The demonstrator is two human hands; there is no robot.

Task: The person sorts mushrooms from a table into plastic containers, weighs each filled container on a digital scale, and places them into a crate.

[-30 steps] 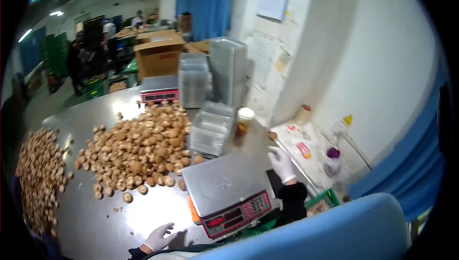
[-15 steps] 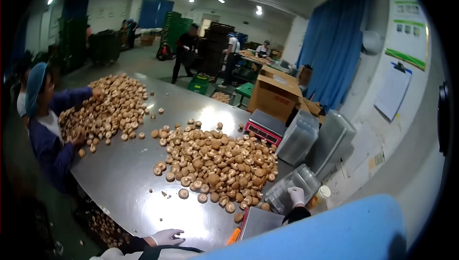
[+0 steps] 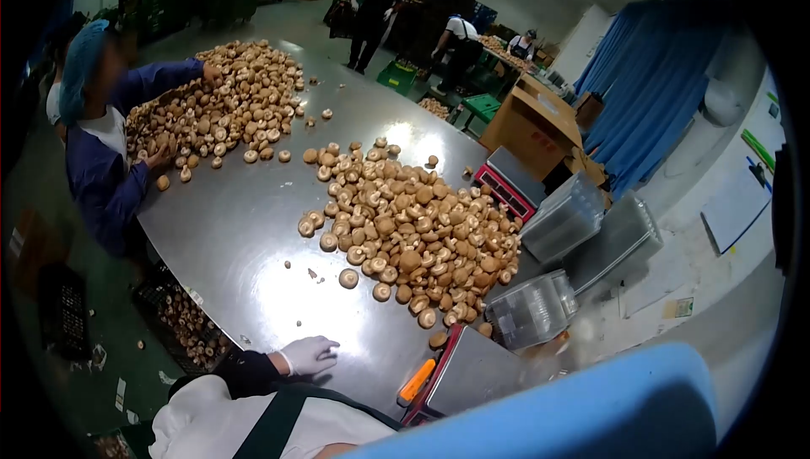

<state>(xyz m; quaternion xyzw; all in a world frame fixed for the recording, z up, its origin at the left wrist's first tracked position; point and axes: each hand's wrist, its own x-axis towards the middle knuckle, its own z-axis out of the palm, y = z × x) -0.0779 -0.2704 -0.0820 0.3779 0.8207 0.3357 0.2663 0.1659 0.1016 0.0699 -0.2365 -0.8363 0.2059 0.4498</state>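
My left hand (image 3: 310,356), in a white glove, rests over the near edge of the metal table (image 3: 253,265), fingers stretched out and holding nothing. My right hand does not show; the blue shape across the bottom right may hide it. A large heap of brown mushrooms (image 3: 413,231) lies beyond my left hand. The near scale (image 3: 477,370) stands to its right, an orange-handled tool (image 3: 416,381) along its left side. Clear plastic trays (image 3: 531,311) sit just behind that scale.
A co-worker (image 3: 97,155) in a blue hair net reaches into another mushroom heap (image 3: 232,105). A second scale (image 3: 510,185), taller tray stacks (image 3: 564,218) and a cardboard box (image 3: 533,126) line the right side. A mushroom crate (image 3: 181,324) stands below the table's left edge.
The view has swung left, bringing the co-worker into sight. My right hand, at the clear trays half a second ago, has dropped out of sight. My left hand stays open at the table edge.
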